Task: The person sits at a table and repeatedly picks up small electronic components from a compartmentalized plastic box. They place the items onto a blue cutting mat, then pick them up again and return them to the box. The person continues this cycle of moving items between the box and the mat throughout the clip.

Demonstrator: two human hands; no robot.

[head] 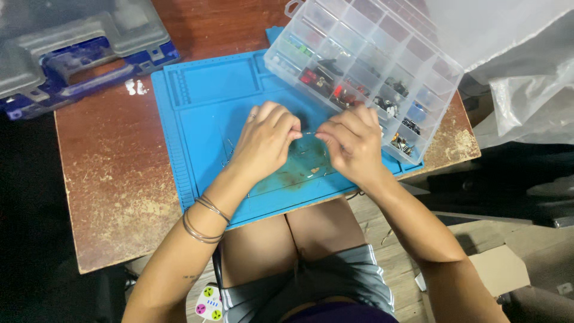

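My left hand point(264, 141) and my right hand point(354, 143) meet over the middle of a blue work mat point(203, 107). Their fingertips pinch the two ends of a thin wire-like part point(308, 133), too small to make out clearly. Thin metal bangles ring my left wrist. A few tiny loose bits point(313, 170) lie on the stained patch of mat just below my hands.
A clear plastic compartment box point(365, 66) with small electronic parts lies open at the mat's upper right. A grey and blue tool case point(72, 48) sits at the worn wooden table's point(113, 179) upper left. Plastic sheeting point(520, 66) hangs right. A power strip point(209, 304) lies below.
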